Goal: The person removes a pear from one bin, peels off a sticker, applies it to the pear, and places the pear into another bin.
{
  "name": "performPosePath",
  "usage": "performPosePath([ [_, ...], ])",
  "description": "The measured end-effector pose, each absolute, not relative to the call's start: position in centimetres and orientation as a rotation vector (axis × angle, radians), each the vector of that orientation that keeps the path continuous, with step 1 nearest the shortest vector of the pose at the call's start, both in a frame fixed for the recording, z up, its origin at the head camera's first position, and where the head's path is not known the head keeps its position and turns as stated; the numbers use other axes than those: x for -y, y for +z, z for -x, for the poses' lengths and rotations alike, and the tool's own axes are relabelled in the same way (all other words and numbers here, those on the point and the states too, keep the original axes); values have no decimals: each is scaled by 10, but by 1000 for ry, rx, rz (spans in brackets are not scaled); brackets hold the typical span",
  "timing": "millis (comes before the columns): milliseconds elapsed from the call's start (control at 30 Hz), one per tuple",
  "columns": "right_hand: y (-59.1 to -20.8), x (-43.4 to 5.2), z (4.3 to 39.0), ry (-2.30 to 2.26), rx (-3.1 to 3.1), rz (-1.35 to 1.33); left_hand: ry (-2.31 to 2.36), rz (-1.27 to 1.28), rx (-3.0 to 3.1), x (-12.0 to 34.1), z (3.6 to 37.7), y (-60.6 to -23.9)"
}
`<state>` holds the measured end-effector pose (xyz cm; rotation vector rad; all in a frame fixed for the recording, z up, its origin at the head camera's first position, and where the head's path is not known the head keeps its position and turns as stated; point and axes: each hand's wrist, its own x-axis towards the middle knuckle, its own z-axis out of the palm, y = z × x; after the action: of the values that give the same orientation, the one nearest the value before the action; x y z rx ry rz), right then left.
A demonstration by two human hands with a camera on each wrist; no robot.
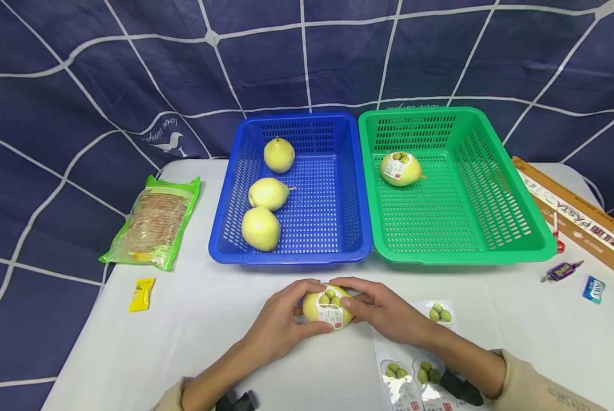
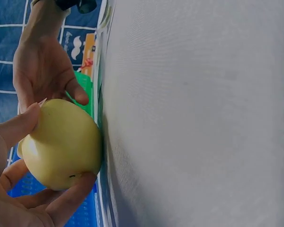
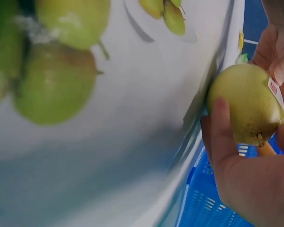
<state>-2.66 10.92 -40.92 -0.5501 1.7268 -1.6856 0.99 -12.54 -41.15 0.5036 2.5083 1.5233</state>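
Note:
A yellow pear (image 1: 310, 308) with a pear-printed label (image 1: 330, 308) on its upper side is between both hands, in front of the baskets. My left hand (image 1: 281, 322) grips its left side, thumb at the label's lower edge and fingers round the far side. My right hand (image 1: 384, 311) holds the right end, thumb on the label's right edge and fingers along the far side. The right wrist view shows the pear's stem end (image 3: 260, 137) and a corner of the label (image 3: 274, 90). A sheet of pear labels (image 1: 404, 371) lies partly beneath my right forearm.
A blue basket (image 1: 291, 258) holds three unlabelled pears. Beside it, a green basket (image 1: 461, 257) contains one labelled pear (image 1: 401, 169). A green-edged food packet (image 1: 155, 222) and yellow wrapper (image 1: 141, 294) lie left; a pasta box (image 1: 579, 217) and small sweets (image 1: 562, 271) lie right.

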Motion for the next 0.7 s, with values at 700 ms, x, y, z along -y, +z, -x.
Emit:
performPosePath([
  [700, -396, -226, 17, -2700, -1604, -211, 1541, -511, -2449, 127, -7, -410],
])
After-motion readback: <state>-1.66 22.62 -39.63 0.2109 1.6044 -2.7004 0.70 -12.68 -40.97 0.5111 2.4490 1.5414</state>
